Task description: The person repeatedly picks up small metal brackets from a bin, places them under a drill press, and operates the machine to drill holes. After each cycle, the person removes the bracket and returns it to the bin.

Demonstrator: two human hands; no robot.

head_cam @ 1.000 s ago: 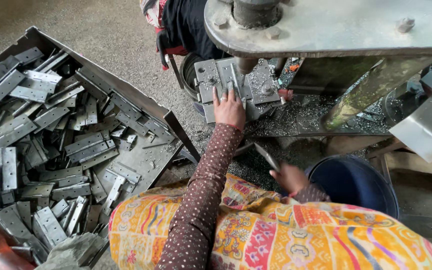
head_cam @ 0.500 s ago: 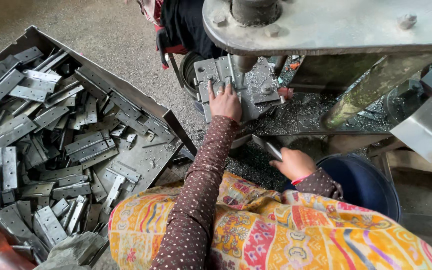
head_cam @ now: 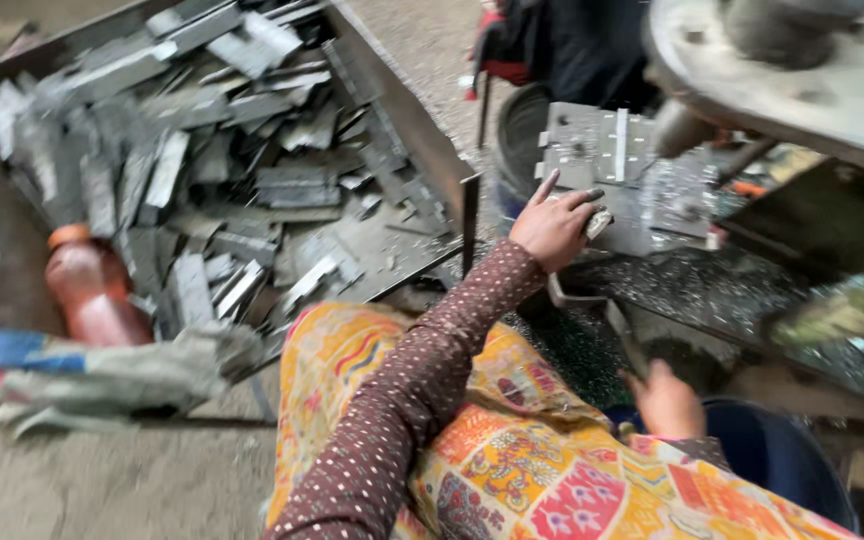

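Left hand (head_cam: 552, 228) withdrawn, fingers (head_cam: 584, 200) around metal piece (head_cam: 600, 222)

My left hand (head_cam: 555, 228) pinches a small grey metal piece (head_cam: 598, 222) against the flat grey steel die plate (head_cam: 620, 172); my right hand (head_cam: 668, 402) hovers above the dark blue bucket (head_cam: 787, 462).

I see my long brown sleeve with small white dots (head_cam: 422, 370) above a draped cloth of yellow, orange and pink patchwork print (head_cam: 512, 450). The flat stamped metal plates (head_cam: 202, 170) show dull grey in a dark rusty metal tray (head_cam: 422, 140). A plastic bottle (head_cam: 92, 290) is reddish-brown, orange-capped. A round plastic bucket (head_cam: 782, 450) is dark blue.
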